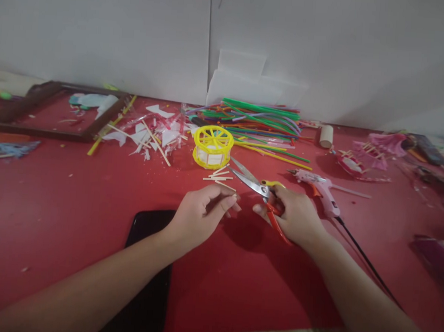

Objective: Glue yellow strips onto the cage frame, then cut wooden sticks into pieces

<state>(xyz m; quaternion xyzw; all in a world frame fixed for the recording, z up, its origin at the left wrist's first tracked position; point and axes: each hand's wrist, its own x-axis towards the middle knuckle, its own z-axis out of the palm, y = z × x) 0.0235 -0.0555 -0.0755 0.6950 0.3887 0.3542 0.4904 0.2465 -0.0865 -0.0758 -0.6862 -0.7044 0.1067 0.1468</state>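
My right hand grips a pair of scissors by its red and yellow handles, the blades parted and pointing to the upper left. My left hand pinches a thin wooden stick between thumb and fingers, to the left of the blades. Just beyond it, several short cut sticks lie in a loose pile on the red table. Behind the pile stands a round yellow frame with a spoked top and white panels around its side.
A pink glue gun with a black cord lies to the right. Coloured pipe cleaners are heaped at the back, near a wooden cylinder. At left are paper scraps and a brown frame. A black phone-like slab lies under my left forearm.
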